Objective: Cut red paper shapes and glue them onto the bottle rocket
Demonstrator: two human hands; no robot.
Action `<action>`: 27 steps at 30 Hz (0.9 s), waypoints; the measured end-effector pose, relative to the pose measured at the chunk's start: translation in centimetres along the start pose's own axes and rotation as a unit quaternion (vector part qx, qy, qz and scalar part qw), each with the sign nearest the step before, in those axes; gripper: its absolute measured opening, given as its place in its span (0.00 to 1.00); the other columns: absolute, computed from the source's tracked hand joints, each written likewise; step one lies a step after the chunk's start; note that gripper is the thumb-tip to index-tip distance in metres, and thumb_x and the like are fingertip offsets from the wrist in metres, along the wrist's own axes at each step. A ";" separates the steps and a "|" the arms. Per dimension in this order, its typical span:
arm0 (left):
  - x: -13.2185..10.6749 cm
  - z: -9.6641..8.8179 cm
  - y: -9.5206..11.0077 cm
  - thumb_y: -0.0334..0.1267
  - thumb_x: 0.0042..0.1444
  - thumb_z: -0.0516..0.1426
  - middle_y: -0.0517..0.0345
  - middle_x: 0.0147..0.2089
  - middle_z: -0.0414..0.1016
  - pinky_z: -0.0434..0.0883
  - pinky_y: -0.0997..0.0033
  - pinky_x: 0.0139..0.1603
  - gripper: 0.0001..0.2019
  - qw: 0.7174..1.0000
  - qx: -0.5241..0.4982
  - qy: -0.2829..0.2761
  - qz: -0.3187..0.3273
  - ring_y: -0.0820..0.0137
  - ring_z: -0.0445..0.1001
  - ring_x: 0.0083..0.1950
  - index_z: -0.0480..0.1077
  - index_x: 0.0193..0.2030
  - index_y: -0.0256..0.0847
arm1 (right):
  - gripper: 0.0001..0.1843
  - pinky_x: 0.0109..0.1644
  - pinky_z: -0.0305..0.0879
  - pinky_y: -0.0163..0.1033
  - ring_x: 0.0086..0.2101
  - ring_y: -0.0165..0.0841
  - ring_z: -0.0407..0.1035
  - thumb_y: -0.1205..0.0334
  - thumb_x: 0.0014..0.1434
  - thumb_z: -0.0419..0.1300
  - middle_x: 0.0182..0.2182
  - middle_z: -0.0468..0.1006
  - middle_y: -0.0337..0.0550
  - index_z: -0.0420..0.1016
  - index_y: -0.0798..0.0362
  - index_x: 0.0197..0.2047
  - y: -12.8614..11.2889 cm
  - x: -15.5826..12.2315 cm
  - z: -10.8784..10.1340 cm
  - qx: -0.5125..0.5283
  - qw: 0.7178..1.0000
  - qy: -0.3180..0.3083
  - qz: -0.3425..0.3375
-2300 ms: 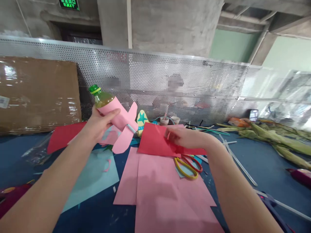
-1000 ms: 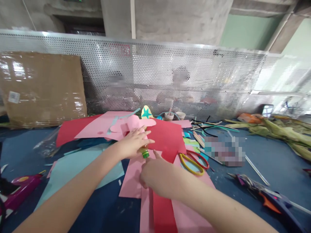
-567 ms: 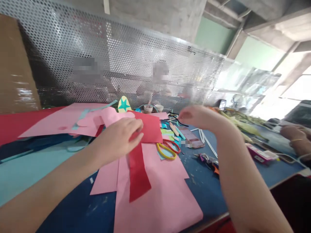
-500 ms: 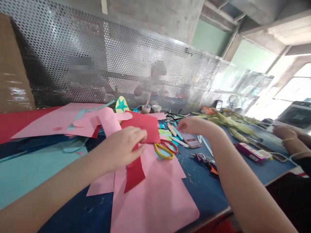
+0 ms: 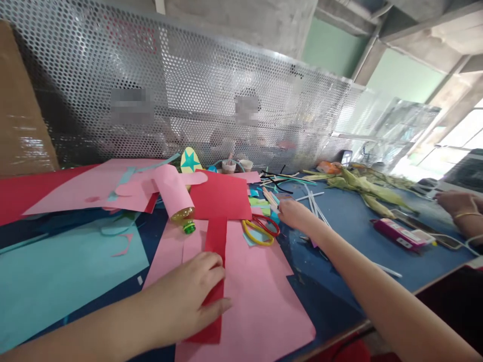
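Observation:
My left hand lies over a red paper strip, thumb apart from the fingers, which rest on it. Under the strip spreads a large pink paper sheet. My right hand is at several slim pens or sticks, its fingers curled down; what they hold, if anything, is hidden. Left of that hand are yellow-and-red-handled scissors. A red paper square sits behind the strip. Beside it a bottle wrapped in pink paper lies with its green cap towards me.
Light blue paper covers the left side. Dried husks, a purple box and white strips lie right on the blue table. A perforated metal panel stands behind. Another person's hand is far right.
My left hand has come down towards me, and the red strip now lies straighter beneath it. My right hand has moved down to the pens. The phone beside them no longer shows.

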State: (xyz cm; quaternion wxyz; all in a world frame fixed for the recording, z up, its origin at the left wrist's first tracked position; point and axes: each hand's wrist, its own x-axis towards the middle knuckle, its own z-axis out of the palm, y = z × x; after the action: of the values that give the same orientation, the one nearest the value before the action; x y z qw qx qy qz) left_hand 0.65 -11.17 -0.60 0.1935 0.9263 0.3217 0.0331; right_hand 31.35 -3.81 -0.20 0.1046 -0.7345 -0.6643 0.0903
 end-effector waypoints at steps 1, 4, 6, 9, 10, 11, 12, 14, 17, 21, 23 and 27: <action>-0.1 0.4 0.0 0.49 0.64 0.51 0.45 0.51 0.73 0.72 0.52 0.54 0.18 1.000 -0.016 0.011 0.004 0.55 0.74 0.52 0.75 0.48 0.38 | 0.16 0.47 0.72 0.49 0.44 0.40 0.73 0.59 0.66 0.61 0.49 0.75 0.50 0.71 0.58 0.54 -0.2 -0.1 -0.4 0.013 1.000 0.010 0.005; -0.2 2.0 0.2 0.53 0.65 0.48 0.42 0.62 0.69 0.66 0.46 0.63 0.25 0.999 -0.027 0.034 0.025 0.50 0.67 0.63 0.72 0.58 0.40 | 0.14 0.42 0.69 0.42 0.36 0.37 0.73 0.66 0.64 0.59 0.35 0.78 0.48 0.69 0.59 0.52 -1.9 -1.8 -1.5 0.082 0.996 0.032 -0.007; 0.0 3.1 0.3 0.56 0.65 0.47 0.41 0.68 0.62 0.62 0.38 0.64 0.27 0.998 -0.010 0.055 0.039 0.44 0.59 0.68 0.70 0.62 0.44 | 0.15 0.33 0.66 0.35 0.27 0.31 0.68 0.61 0.66 0.55 0.28 0.74 0.35 0.65 0.49 0.55 -3.7 -3.6 -1.6 0.173 0.984 0.014 -0.042; 0.2 4.6 0.0 0.58 0.64 0.48 0.44 0.74 0.51 0.58 0.31 0.63 0.26 0.995 0.018 0.089 0.046 0.38 0.52 0.71 0.67 0.64 0.53 | 0.11 0.29 0.62 0.32 0.26 0.29 0.65 0.58 0.59 0.60 0.26 0.71 0.34 0.71 0.47 0.46 -6.4 -6.0 0.0 0.653 0.746 -0.109 -0.077; 0.2 5.0 -0.1 0.58 0.64 0.48 0.45 0.75 0.49 0.58 0.30 0.63 0.26 0.994 0.025 0.097 0.045 0.37 0.52 0.71 0.66 0.65 0.56 | 0.09 0.31 0.64 0.32 0.27 0.28 0.65 0.55 0.58 0.61 0.26 0.71 0.35 0.73 0.49 0.41 -7.0 -6.6 0.9 0.685 0.715 -0.121 -0.073; 0.2 5.3 -0.3 0.58 0.64 0.48 0.46 0.75 0.48 0.58 0.30 0.63 0.26 0.993 0.030 0.102 0.044 0.37 0.52 0.71 0.65 0.65 0.57 | 0.11 0.35 0.66 0.33 0.29 0.29 0.66 0.54 0.57 0.61 0.29 0.72 0.37 0.73 0.50 0.41 -7.5 -6.9 1.9 0.696 0.703 -0.132 -0.063; 0.1 5.5 -0.5 0.58 0.64 0.49 0.45 0.75 0.48 0.58 0.30 0.62 0.26 0.993 0.036 0.105 0.046 0.37 0.53 0.71 0.64 0.65 0.58 | 0.13 0.35 0.67 0.34 0.28 0.28 0.66 0.54 0.54 0.63 0.29 0.72 0.37 0.74 0.50 0.41 -7.7 -7.2 2.9 0.713 0.684 -0.148 -0.051; -0.1 5.9 -0.7 0.59 0.63 0.49 0.44 0.75 0.50 0.58 0.30 0.63 0.27 0.992 0.047 0.105 0.056 0.38 0.52 0.71 0.60 0.68 0.60 | 0.14 0.36 0.66 0.33 0.28 0.28 0.65 0.57 0.49 0.70 0.29 0.73 0.36 0.73 0.50 0.37 -7.7 -7.4 4.6 0.743 0.648 -0.166 -0.024; -0.4 6.4 -1.0 0.59 0.63 0.49 0.42 0.74 0.51 0.58 0.31 0.63 0.32 0.991 0.060 0.106 0.059 0.39 0.52 0.72 0.50 0.72 0.57 | 0.15 0.28 0.58 0.32 0.22 0.28 0.59 0.49 0.57 0.65 0.20 0.67 0.32 0.68 0.48 0.30 -7.4 -7.5 6.0 0.743 0.654 -0.140 -0.023; -0.6 6.8 -1.0 0.60 0.63 0.49 0.40 0.75 0.49 0.58 0.35 0.65 0.36 0.987 0.069 0.134 0.050 0.41 0.48 0.73 0.48 0.73 0.49 | 0.13 0.27 0.54 0.33 0.21 0.29 0.57 0.47 0.61 0.57 0.17 0.67 0.32 0.69 0.48 0.34 -7.4 -7.6 6.1 0.710 0.700 -0.080 0.003; -0.6 7.0 -0.9 0.60 0.63 0.49 0.42 0.76 0.46 0.58 0.38 0.67 0.35 0.986 0.070 0.145 0.049 0.43 0.46 0.74 0.52 0.72 0.49 | 0.08 0.27 0.53 0.33 0.21 0.28 0.57 0.55 0.56 0.60 0.18 0.67 0.31 0.67 0.49 0.31 -7.4 -7.6 6.1 0.687 0.725 -0.049 0.002; -0.7 7.1 -1.1 0.60 0.63 0.48 0.42 0.76 0.43 0.58 0.42 0.68 0.37 0.987 0.058 0.135 0.065 0.47 0.48 0.74 0.48 0.74 0.45 | 0.15 0.22 0.44 0.32 0.17 0.24 0.48 0.54 0.53 0.64 0.14 0.59 0.27 0.62 0.50 0.25 -7.2 -7.5 6.4 0.660 0.751 -0.030 0.022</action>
State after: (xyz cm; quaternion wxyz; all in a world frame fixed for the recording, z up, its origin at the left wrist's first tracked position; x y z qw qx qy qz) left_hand 0.83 -13.20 -7.52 0.0915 0.9419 0.2856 0.1514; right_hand 21.95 -10.39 -4.48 0.5408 -0.4943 -0.4262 0.5306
